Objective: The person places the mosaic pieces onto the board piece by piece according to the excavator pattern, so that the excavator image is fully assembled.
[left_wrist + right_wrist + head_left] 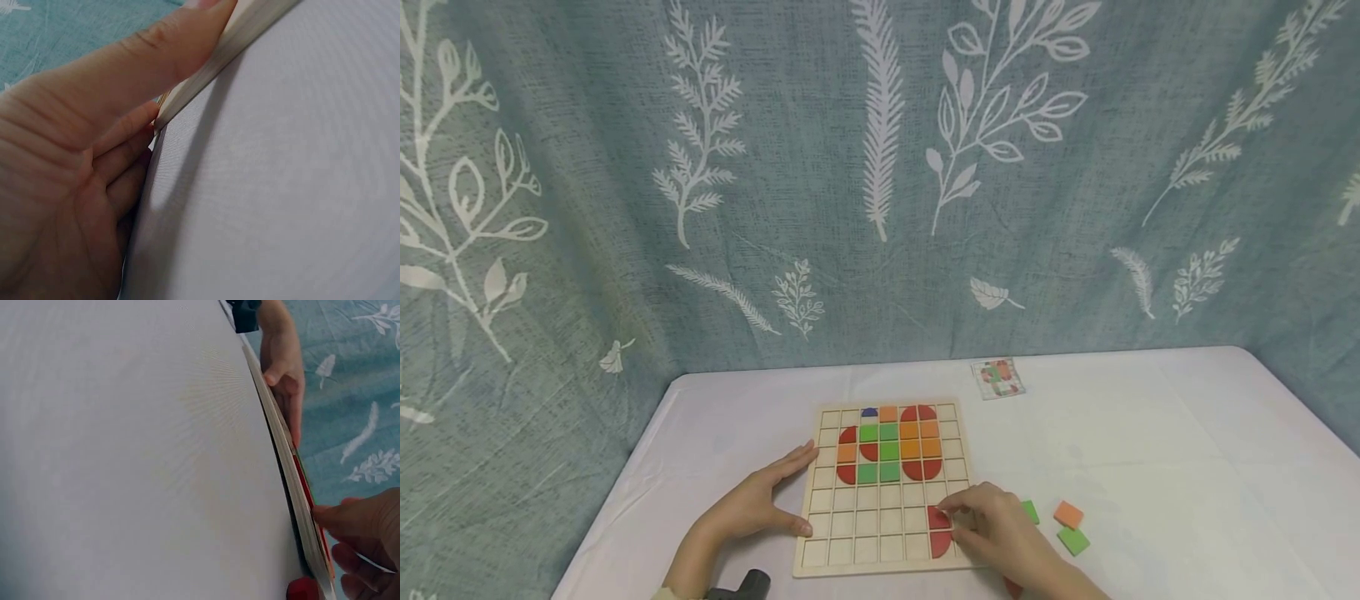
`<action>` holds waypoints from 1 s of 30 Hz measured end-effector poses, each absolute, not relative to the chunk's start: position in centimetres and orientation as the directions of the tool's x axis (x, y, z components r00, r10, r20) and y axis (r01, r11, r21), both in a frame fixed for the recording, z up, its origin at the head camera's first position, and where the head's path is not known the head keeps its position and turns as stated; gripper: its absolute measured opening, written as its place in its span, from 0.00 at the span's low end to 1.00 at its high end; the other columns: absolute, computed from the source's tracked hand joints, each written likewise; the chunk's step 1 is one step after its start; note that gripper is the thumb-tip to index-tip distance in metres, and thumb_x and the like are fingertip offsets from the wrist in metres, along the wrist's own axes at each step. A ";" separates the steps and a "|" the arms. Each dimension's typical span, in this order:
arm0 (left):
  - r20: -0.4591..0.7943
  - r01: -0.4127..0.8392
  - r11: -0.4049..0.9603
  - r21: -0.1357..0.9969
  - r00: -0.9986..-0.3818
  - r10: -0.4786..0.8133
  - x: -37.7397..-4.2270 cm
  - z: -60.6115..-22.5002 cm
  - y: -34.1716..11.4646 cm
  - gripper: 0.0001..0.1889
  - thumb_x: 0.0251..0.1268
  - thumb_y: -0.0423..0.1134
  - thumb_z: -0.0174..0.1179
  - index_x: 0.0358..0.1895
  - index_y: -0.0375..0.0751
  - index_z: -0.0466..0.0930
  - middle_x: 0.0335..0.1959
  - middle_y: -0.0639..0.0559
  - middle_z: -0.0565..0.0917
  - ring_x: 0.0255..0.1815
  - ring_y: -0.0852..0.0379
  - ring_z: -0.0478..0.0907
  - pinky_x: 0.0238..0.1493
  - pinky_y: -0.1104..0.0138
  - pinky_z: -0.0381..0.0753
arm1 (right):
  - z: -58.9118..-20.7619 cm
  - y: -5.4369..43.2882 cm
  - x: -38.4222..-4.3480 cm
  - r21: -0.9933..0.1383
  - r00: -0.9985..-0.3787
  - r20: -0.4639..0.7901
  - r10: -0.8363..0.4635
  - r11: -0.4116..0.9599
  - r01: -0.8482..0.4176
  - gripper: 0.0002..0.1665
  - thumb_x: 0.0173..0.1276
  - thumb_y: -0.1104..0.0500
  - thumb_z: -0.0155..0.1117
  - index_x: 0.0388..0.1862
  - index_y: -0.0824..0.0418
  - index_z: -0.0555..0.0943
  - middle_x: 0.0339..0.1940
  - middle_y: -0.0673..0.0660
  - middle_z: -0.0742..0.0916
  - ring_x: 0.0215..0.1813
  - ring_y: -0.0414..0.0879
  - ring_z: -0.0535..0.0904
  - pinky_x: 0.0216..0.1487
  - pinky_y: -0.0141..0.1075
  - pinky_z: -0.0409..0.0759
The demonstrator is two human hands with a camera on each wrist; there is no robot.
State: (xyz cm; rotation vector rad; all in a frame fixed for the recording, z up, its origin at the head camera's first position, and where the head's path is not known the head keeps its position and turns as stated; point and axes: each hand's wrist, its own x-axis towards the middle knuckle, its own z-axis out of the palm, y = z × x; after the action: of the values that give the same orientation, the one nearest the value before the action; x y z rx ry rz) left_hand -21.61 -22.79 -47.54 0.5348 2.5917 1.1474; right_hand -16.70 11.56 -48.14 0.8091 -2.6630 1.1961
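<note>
A pale wooden grid board [855,525] lies on the table, with coloured tiles in its upper cells. My left hand [760,497] rests along its left edge, fingers extended and thumb at the rim; the left wrist view has the thumb [156,53] against the board's side. At the lower right, my right hand [1000,529] has index finger and thumb around a red quarter-circle tile [937,518] in a cell. Directly below it sits another red quarter-circle tile [940,544]. In the right wrist view, the right fingertips [328,515] meet the board's edge beside red tiles.
Right of the board lie an orange square tile [1068,514], a green square tile [1073,541] and another green tile [1030,511] partly behind my right hand. A red tile [1012,587] shows under the wrist. A pattern card [997,378] lies at the back, before a curtain.
</note>
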 end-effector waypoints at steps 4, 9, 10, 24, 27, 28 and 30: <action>-0.092 0.219 0.615 0.758 -0.897 0.432 -21.7 -47.5 -22.7 0.54 0.28 0.50 0.76 0.68 0.41 0.61 0.72 0.43 0.56 0.72 0.37 0.48 0.67 0.41 0.49 | -48.1 12.2 -16.6 -0.629 -0.846 0.389 -0.365 0.565 -0.534 0.16 0.50 0.66 0.71 0.39 0.53 0.83 0.36 0.43 0.86 0.36 0.35 0.77 0.33 0.29 0.77; -0.102 0.209 0.612 0.763 -0.896 0.433 -21.7 -47.5 -22.7 0.54 0.28 0.50 0.76 0.68 0.42 0.61 0.72 0.43 0.56 0.72 0.37 0.47 0.67 0.41 0.48 | -47.7 14.0 -16.0 -0.663 -0.903 0.309 -0.299 0.613 -0.429 0.13 0.53 0.61 0.70 0.39 0.50 0.82 0.38 0.40 0.85 0.42 0.36 0.78 0.40 0.31 0.79; -0.103 0.208 0.612 0.763 -0.896 0.433 -21.7 -47.5 -22.7 0.54 0.28 0.50 0.76 0.68 0.42 0.61 0.72 0.43 0.56 0.72 0.37 0.48 0.67 0.41 0.48 | -47.6 14.5 -15.9 -0.674 -0.918 0.269 -0.291 0.624 -0.395 0.13 0.55 0.59 0.69 0.40 0.50 0.82 0.39 0.39 0.84 0.44 0.36 0.78 0.42 0.32 0.79; -0.096 0.226 0.614 0.756 -0.890 0.446 -21.8 -47.4 -23.0 0.54 0.29 0.50 0.75 0.68 0.41 0.60 0.72 0.41 0.55 0.71 0.36 0.47 0.67 0.41 0.49 | -47.5 19.7 -15.0 -0.620 -0.978 0.199 -0.057 0.766 -0.171 0.17 0.50 0.63 0.72 0.39 0.48 0.82 0.41 0.42 0.85 0.45 0.40 0.80 0.47 0.36 0.79; -0.089 0.236 0.610 0.757 -0.887 0.454 -21.7 -47.4 -22.9 0.54 0.30 0.51 0.75 0.68 0.40 0.60 0.72 0.41 0.56 0.71 0.36 0.47 0.66 0.40 0.49 | -47.5 20.1 -14.9 -0.614 -0.979 0.193 -0.062 0.771 -0.170 0.19 0.50 0.64 0.72 0.41 0.49 0.82 0.42 0.43 0.85 0.48 0.43 0.80 0.50 0.39 0.79; -0.088 0.237 0.610 0.756 -0.886 0.454 -21.7 -47.3 -22.9 0.54 0.30 0.51 0.75 0.69 0.41 0.60 0.72 0.41 0.55 0.71 0.36 0.47 0.66 0.40 0.49 | -47.6 20.2 -14.9 -0.611 -0.978 0.191 -0.078 0.771 -0.181 0.19 0.50 0.64 0.72 0.41 0.49 0.82 0.43 0.43 0.85 0.49 0.43 0.79 0.50 0.39 0.79; -0.089 0.236 0.610 0.757 -0.887 0.454 -21.7 -47.3 -22.9 0.54 0.30 0.51 0.75 0.69 0.41 0.60 0.72 0.41 0.55 0.71 0.36 0.47 0.66 0.40 0.49 | -47.7 20.4 -14.9 -0.607 -0.972 0.198 -0.129 0.762 -0.225 0.20 0.51 0.64 0.71 0.44 0.50 0.82 0.45 0.45 0.85 0.49 0.43 0.79 0.50 0.37 0.79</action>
State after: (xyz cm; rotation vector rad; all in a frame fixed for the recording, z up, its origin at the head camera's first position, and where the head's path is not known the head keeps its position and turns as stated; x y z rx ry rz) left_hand -21.75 -22.90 -47.32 0.5624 2.5653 1.1477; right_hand -14.93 20.38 -47.72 0.2843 -2.8122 0.9971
